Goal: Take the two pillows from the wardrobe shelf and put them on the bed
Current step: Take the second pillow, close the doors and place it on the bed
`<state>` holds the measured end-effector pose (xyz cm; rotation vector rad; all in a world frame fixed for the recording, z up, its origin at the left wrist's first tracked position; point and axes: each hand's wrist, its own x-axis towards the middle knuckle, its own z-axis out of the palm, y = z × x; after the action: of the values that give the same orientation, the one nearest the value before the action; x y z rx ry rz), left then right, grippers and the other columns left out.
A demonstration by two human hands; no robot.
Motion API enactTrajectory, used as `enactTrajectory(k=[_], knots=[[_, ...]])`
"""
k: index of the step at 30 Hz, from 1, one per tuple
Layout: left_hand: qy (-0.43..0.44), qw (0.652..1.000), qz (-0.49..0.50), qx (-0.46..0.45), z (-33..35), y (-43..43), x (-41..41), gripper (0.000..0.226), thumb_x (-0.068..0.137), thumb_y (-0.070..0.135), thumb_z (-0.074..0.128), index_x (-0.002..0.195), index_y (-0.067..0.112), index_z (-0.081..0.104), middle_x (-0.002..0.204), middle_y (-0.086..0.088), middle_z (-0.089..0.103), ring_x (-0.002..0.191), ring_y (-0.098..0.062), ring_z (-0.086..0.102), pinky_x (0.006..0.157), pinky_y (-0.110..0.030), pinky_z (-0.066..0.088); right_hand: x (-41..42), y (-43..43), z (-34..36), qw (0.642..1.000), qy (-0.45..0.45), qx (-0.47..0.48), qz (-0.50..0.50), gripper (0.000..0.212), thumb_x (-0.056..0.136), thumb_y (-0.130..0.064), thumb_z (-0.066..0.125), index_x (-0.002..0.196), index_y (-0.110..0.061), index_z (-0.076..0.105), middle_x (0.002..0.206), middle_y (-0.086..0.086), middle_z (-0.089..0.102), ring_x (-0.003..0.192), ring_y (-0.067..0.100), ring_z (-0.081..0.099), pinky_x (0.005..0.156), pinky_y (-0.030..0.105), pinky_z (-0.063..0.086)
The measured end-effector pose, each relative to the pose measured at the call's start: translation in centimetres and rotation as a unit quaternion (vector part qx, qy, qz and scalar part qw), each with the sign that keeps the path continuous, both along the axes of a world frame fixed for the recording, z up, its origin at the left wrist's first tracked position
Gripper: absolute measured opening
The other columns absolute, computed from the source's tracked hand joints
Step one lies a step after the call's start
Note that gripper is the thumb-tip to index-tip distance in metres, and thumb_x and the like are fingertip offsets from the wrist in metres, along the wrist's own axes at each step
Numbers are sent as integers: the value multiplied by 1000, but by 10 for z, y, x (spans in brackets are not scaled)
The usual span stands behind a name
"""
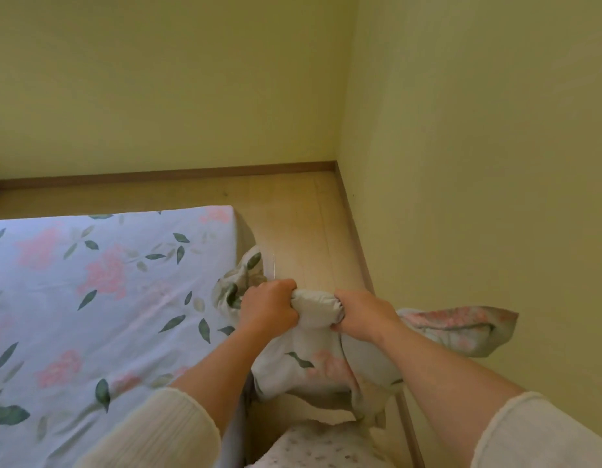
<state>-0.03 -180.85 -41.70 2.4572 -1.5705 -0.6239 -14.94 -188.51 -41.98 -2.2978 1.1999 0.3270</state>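
Note:
I hold a bunched pillow point(306, 363) in a pale floral cover, pink flowers and green leaves, over the right edge of the bed point(100, 298). My left hand point(267, 309) and my right hand point(363, 314) each clutch its gathered top edge, close together. One corner of the pillow sticks out to the right point(461, 329) and another hangs toward the bed corner point(242, 275). I cannot tell whether this is one pillow or two. The bed carries a sheet of the same floral print. No wardrobe is in view.
A narrow strip of wooden floor point(303, 224) runs between the bed and the yellow wall point(478, 163) on the right. A brown skirting board point(191, 173) lines the far wall. My patterned clothing point(326, 447) shows at the bottom.

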Motion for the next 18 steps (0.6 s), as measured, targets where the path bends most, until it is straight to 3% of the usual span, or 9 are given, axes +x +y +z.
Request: enactTrajectory(k=[4,10,18], knots=[[7,1000,10,-2,-1,-53,38,21,68,13,64,89,15,63,82,-1,65,76,-22,62,61,-28,48,39,-57,2,1000,4,-11,16,21,85,-28,55,103,-18,55,112,5,64,102,28,60,70,28,37],[14,999,25,-23,1,-158,86,18,65,12,65,83,16,60,69,4,53,69,-20,54,49,-23,32,89,-166,6,999,5,-10,32,27,83,-26,57,109,-18,59,112,5,65,102,27,60,69,27,38],[25,998,49,-8,12,-296,139,17,67,15,66,78,20,55,75,3,58,70,-17,54,46,-21,30,148,-313,22,997,3,0,77,23,85,-25,55,108,-19,58,114,4,65,103,26,60,70,27,36]])
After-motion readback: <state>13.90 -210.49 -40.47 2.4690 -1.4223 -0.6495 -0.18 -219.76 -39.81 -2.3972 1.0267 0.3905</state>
